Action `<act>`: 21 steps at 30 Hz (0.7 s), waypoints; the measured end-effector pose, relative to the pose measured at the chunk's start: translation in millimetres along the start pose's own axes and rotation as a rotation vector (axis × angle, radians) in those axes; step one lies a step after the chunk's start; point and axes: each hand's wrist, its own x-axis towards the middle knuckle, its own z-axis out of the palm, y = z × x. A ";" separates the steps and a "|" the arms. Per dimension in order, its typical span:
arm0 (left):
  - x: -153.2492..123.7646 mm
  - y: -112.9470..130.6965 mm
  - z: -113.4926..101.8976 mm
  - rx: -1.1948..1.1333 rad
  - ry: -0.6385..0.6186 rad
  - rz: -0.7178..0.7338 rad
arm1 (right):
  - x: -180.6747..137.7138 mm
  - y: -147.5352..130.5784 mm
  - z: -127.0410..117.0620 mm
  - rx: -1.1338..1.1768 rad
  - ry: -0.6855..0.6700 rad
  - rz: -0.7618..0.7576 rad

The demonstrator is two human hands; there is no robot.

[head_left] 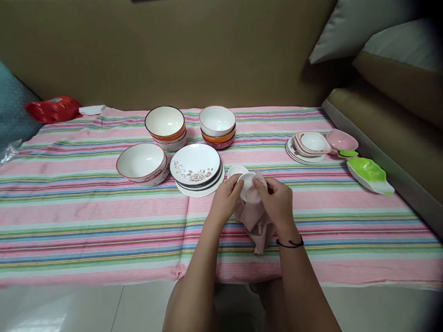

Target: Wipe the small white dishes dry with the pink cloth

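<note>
1 thin black wrist cord [290,246]

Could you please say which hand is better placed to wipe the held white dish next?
Probably the right hand: it holds the pink cloth against the white dish, while the left hand grips the dish's edge.

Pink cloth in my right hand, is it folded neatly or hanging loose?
Loose: the pink cloth droops in uneven folds from your right hand, its edges not lined up.
</note>
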 end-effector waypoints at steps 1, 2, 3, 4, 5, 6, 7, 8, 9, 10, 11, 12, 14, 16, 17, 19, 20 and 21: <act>-0.1 -1.2 -1.4 0.015 -0.021 -0.010 | 0.1 1.0 -1.0 0.003 -0.035 -0.016; -0.3 -2.2 -2.8 0.032 -0.045 -0.020 | 0.3 2.1 -1.7 0.008 -0.075 -0.028; -0.4 -2.9 -4.0 0.048 -0.069 -0.027 | 0.4 3.3 -2.3 0.012 -0.112 -0.034; -0.7 -3.1 -4.7 0.060 -0.088 -0.031 | 0.5 4.3 -2.7 0.012 -0.136 -0.036; -1.0 -2.7 -4.9 0.067 -0.097 -0.031 | 0.6 5.1 -2.8 0.006 -0.142 -0.035; -1.3 -1.8 -4.4 0.067 -0.093 -0.030 | 0.7 5.6 -2.7 -0.003 -0.129 -0.032; -1.7 -0.6 -3.2 0.059 -0.080 -0.032 | 0.9 5.8 -2.5 -0.012 -0.096 -0.025; -2.1 0.7 -1.5 0.043 -0.064 -0.041 | 1.0 5.7 -2.1 -0.023 -0.047 -0.013; -2.6 1.8 0.7 0.019 -0.050 -0.058 | 1.1 5.3 -1.7 -0.031 0.007 0.003; -3.0 2.6 2.9 -0.010 -0.044 -0.079 | 1.1 4.7 -1.2 -0.035 0.053 0.019; -3.3 2.7 4.9 -0.037 -0.043 -0.101 | 1.1 4.1 -0.7 -0.033 0.087 0.032; -3.6 2.3 6.6 -0.057 -0.041 -0.116 | 1.1 3.5 0.0 -0.029 0.103 0.040; -3.6 0.2 8.0 -0.067 -0.018 -0.119 | 0.8 2.8 1.5 -0.018 0.087 0.047; -3.1 -2.1 6.7 -0.055 0.020 -0.098 | 0.5 2.7 3.2 -0.008 0.046 0.051; -2.7 -2.7 5.3 -0.049 0.036 -0.083 | 0.3 2.8 3.8 -0.006 0.026 0.053; -1.7 -2.0 1.5 -0.042 0.047 -0.045 | 0.0 3.2 4.2 -0.002 -0.014 0.050; -1.1 -0.8 -0.5 -0.040 0.040 -0.019 | 0.0 3.3 3.9 0.002 -0.036 0.042; -0.5 0.9 -2.4 -0.040 0.023 0.008 | -0.1 3.4 3.3 0.009 -0.059 0.031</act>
